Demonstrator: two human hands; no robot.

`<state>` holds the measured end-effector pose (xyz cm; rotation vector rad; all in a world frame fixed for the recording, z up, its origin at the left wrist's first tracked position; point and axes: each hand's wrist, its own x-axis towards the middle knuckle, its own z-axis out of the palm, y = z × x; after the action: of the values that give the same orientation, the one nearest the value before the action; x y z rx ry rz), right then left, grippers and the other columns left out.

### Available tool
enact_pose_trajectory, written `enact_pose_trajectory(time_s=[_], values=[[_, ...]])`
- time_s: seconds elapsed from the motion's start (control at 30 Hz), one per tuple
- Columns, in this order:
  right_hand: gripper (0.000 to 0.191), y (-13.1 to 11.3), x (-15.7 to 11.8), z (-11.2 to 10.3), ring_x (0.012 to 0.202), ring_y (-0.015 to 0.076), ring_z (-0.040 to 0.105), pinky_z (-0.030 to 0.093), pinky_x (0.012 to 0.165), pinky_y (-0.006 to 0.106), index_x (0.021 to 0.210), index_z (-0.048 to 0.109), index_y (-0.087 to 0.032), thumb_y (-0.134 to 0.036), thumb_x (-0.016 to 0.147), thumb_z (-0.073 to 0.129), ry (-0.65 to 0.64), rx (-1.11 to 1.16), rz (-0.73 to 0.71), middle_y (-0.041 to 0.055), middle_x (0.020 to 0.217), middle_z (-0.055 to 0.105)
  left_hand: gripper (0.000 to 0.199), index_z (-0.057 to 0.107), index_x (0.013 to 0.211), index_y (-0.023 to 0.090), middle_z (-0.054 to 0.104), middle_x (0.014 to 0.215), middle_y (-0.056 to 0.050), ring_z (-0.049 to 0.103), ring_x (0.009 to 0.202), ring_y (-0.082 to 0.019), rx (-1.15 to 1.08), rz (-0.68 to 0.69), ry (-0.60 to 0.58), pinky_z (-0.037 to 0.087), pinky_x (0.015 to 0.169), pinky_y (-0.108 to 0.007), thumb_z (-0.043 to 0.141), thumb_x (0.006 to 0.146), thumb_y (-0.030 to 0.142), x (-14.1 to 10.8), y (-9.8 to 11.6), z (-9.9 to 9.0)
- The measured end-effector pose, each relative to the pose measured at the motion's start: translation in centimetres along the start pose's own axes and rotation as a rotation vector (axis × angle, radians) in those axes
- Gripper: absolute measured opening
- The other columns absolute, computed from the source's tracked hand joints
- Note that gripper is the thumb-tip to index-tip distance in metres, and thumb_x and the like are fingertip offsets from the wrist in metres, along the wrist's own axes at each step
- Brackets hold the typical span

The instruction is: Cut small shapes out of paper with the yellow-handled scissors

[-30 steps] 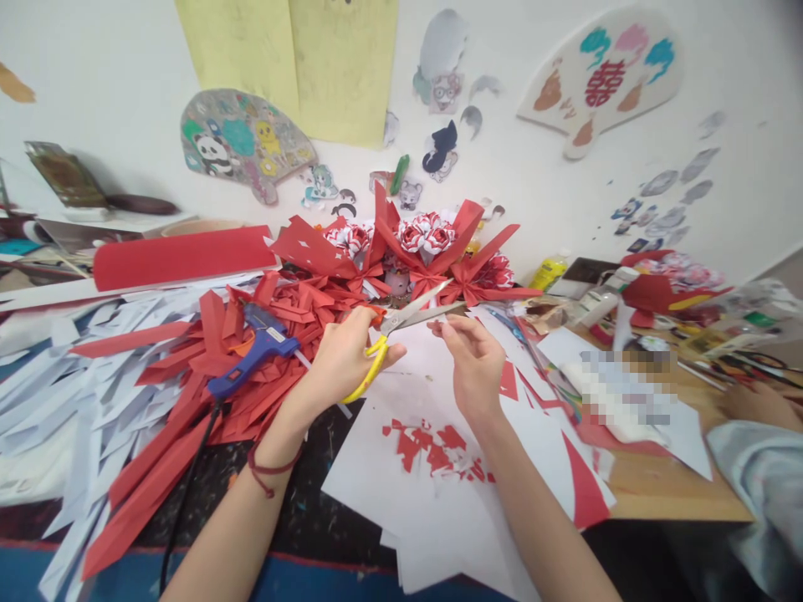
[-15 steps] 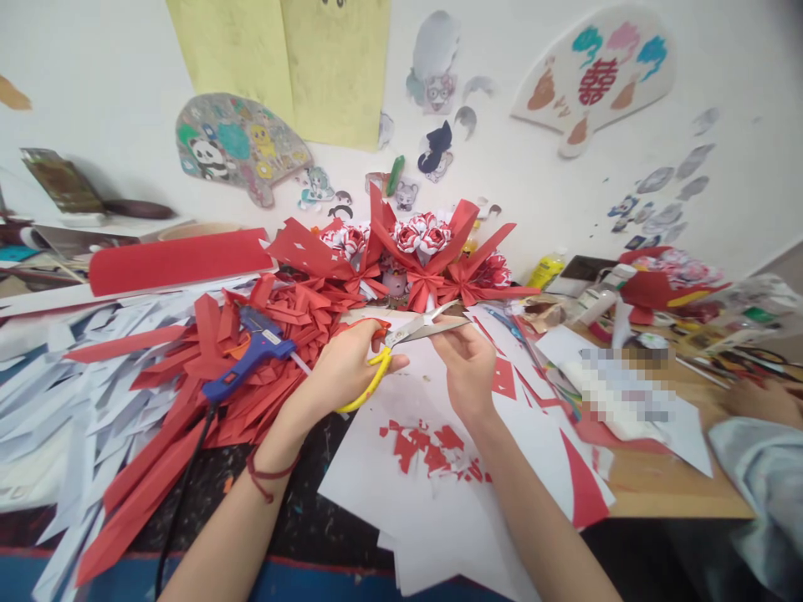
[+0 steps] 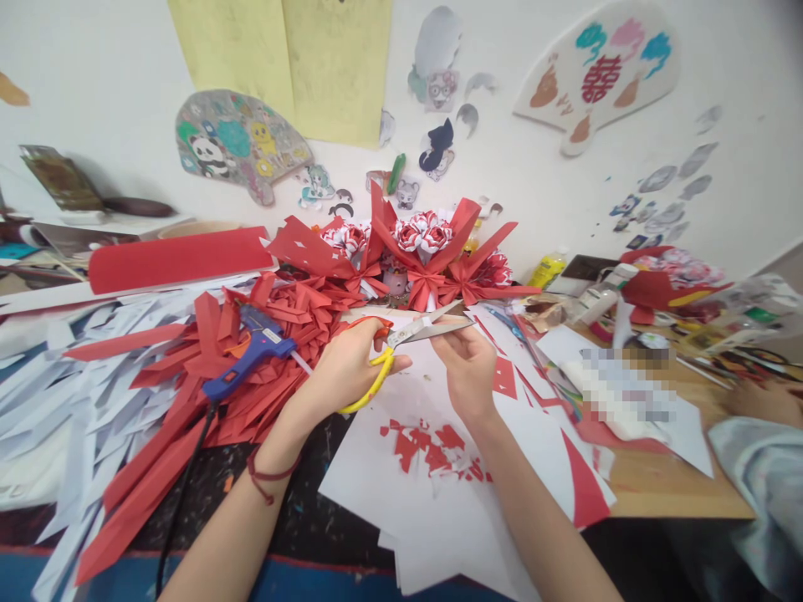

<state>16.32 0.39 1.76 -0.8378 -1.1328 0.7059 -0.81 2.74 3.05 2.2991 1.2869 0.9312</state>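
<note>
White and smooth, the wall (image 3: 552,192) carried cut-out stickers and a fan-shaped board (image 3: 244,142) covered in pictures. Below it, ruffled red-and-white paper flowers (image 3: 423,234) stood among stiff, pointed red wrappers (image 3: 464,230). Creased red paper strips (image 3: 169,410) lay heaped on the person's left beside long, flat white strips (image 3: 104,401), with a hard blue plastic glue gun (image 3: 251,359) resting on the red ones.

Over loose white sheets (image 3: 370,468) at the middle of the table, the left hand (image 3: 351,364) gripped the scissors (image 3: 394,338), its fingers curled about their rounded yellow and orange handles. Their smooth metal blades stood parted in a narrow V. Their long axis ran crosswise, slanting from the handles at lower left to the tips, which pointed right and slightly away from the person. At those tips the right hand (image 3: 470,368) had its fingers bent nearly closed; whether they pinched anything could not be told. Jagged red scraps (image 3: 432,447) lay on the sheets, nearer the person.
</note>
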Motion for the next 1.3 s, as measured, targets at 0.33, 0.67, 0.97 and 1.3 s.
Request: enact_pose_trajectory(time_s=[0.33,0.67,0.97,1.3], values=[[0.016,0.0,-0.1,0.0,0.086,0.0176,0.065,0.051,0.084,0.033,0.087,0.066,-0.019,-0.027,0.073,0.069,0.007,-0.008,-0.009,0.0029,0.088,0.068,0.036,0.050,0.086,0.020,0.058,0.078,-0.001,0.051,0.066,-0.016,0.010,-0.009,0.005,0.034,0.060,-0.027,0.060,0.074,0.052,0.0,0.0,0.2],[0.016,0.4,-0.1,0.4,0.089,0.0181,0.064,0.050,0.086,0.034,0.087,0.066,-0.019,-0.027,0.073,0.069,0.061,0.043,0.022,0.0041,0.094,0.068,0.029,0.050,0.086,0.019,0.058,0.077,-0.002,0.051,0.064,-0.016,0.044,-0.043,0.003,0.031,0.057,-0.026,0.056,0.079,0.047,0.0,0.5,0.8],[0.011,0.9,-0.3,0.7,0.085,0.0151,0.064,0.049,0.087,0.033,0.084,0.065,-0.018,-0.024,0.075,0.068,0.092,0.179,0.083,0.0033,0.088,0.068,0.030,0.045,0.080,0.020,0.056,0.072,-0.001,0.050,0.059,-0.015,0.052,-0.097,0.025,0.030,0.055,-0.026,0.052,0.081,0.049,-0.1,1.0,2.1],[0.012,0.6,-0.3,1.0,0.087,0.0169,0.065,0.048,0.089,0.036,0.084,0.065,-0.018,-0.025,0.075,0.068,0.107,0.218,0.105,0.0039,0.090,0.070,0.032,0.042,0.084,0.020,0.058,0.077,-0.003,0.057,0.068,-0.021,0.078,-0.153,0.031,0.035,0.057,-0.028,0.046,0.084,0.052,-0.4,1.8,3.3]])
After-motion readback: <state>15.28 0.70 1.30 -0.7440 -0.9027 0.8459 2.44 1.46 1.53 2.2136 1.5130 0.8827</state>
